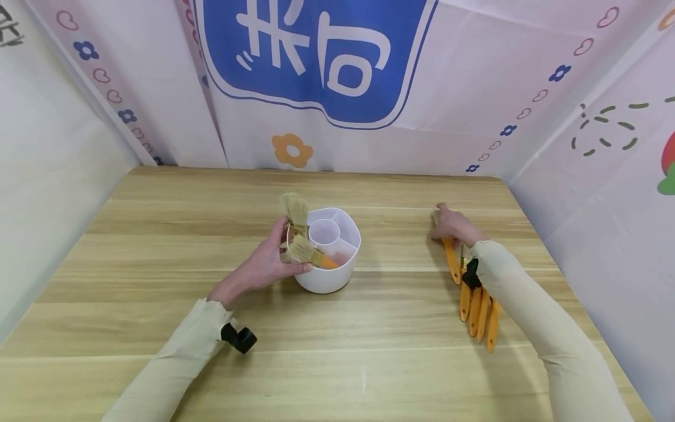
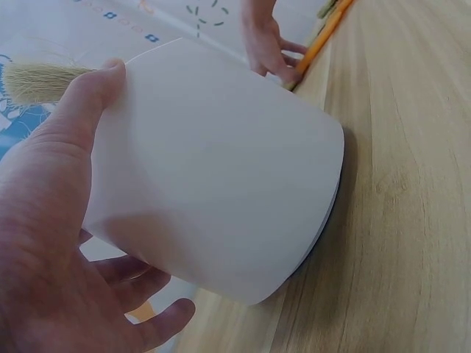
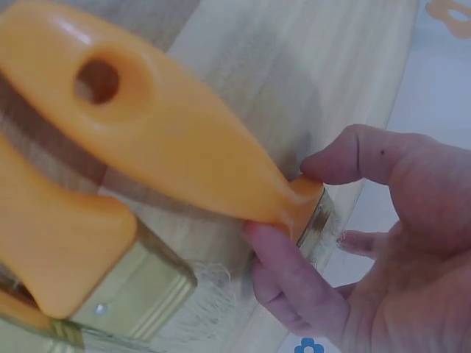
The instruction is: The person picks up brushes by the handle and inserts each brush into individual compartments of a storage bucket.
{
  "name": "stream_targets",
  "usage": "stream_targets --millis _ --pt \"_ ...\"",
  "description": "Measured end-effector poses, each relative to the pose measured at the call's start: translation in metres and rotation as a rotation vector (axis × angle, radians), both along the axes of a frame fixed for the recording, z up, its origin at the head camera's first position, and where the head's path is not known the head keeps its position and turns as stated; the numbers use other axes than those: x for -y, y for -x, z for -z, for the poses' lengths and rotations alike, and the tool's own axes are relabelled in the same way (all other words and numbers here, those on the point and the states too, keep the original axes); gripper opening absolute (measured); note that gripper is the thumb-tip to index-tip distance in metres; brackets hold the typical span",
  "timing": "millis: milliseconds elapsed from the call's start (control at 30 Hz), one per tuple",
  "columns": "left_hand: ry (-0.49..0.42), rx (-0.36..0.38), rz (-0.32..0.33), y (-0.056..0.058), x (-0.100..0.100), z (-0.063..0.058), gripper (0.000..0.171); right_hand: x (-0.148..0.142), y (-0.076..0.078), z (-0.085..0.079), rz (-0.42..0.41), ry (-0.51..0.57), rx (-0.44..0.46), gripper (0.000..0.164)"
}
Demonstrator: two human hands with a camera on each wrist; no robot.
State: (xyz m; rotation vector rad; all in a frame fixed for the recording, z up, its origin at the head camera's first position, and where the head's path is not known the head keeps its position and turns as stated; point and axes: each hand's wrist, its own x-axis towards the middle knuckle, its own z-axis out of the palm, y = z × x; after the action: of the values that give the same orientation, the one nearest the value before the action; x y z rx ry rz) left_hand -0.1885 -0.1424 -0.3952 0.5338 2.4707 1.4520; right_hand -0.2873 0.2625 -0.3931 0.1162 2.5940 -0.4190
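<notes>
Person at a wooden table (image 1: 316, 375), white divided container (image 1: 329, 281) near its middle.
With the container as clock centre, twelve at the far edge, I see the left hand (image 1: 263, 262) at nine, spread around its side and gripping it. Near three, the right hand (image 1: 454, 227) is almost closed, pinching one orange-handled brush (image 1: 452, 264) at the neck. Loose brushes (image 1: 475, 310) lie between three and four; leaning brushes (image 1: 303, 251) inside the container point toward ten and nine.
</notes>
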Motion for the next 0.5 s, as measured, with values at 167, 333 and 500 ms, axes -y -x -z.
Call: stream_targets --millis 167,333,500 --pt "-0.008 -0.004 0.000 -0.0001 -0.0004 0.0000 0.101 -0.0009 0.0004 0.0001 0.005 0.025 0.021 0.084" --pt "0.002 -0.008 0.006 -0.0004 -0.0003 0.0000 0.101 -0.0006 -0.0028 -0.0009 0.003 0.052 0.023 0.082" --pt "0.015 -0.013 0.010 -0.0012 0.0001 -0.0005 0.100 0.0007 -0.0083 -0.0029 0.007 0.099 -0.011 0.085"
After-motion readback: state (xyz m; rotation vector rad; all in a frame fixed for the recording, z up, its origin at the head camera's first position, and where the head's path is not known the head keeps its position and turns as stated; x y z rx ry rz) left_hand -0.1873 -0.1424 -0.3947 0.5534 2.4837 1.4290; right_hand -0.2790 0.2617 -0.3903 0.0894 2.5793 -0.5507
